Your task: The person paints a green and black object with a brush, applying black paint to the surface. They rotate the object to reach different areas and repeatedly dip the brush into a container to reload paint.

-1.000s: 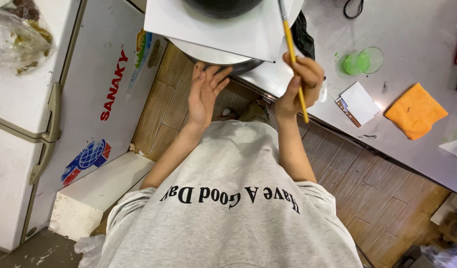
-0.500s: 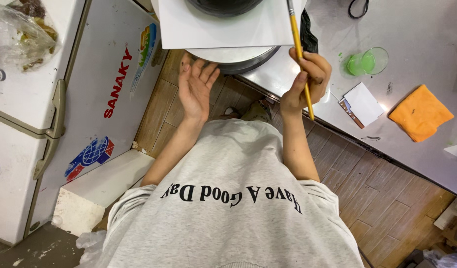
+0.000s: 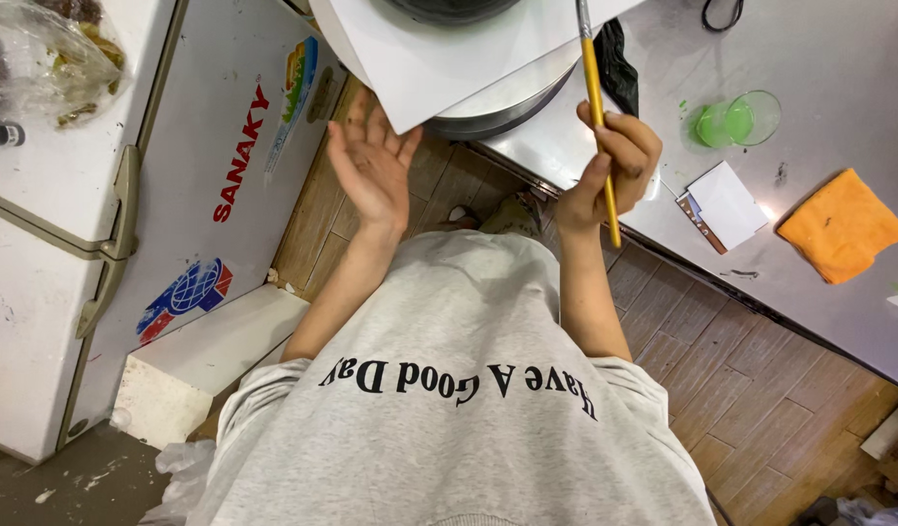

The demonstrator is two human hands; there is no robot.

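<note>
Left hand [image 3: 371,166] is raised with palm open and fingers spread wide, holding nothing, its fingertips just under the white sheet [image 3: 439,58] at 12 o'clock. Right hand [image 3: 610,166] is closed around a yellow paintbrush [image 3: 597,117], shaft near upright, over the edge of the steel bench [image 3: 839,97]. Both forearms extend forward, elbows bent.

Yellow brush [image 3: 599,117], orange cloth [image 3: 842,224], green cup [image 3: 739,121], white paper [image 3: 439,58], grey shirt [image 3: 449,429] w/ black lettering
</note>
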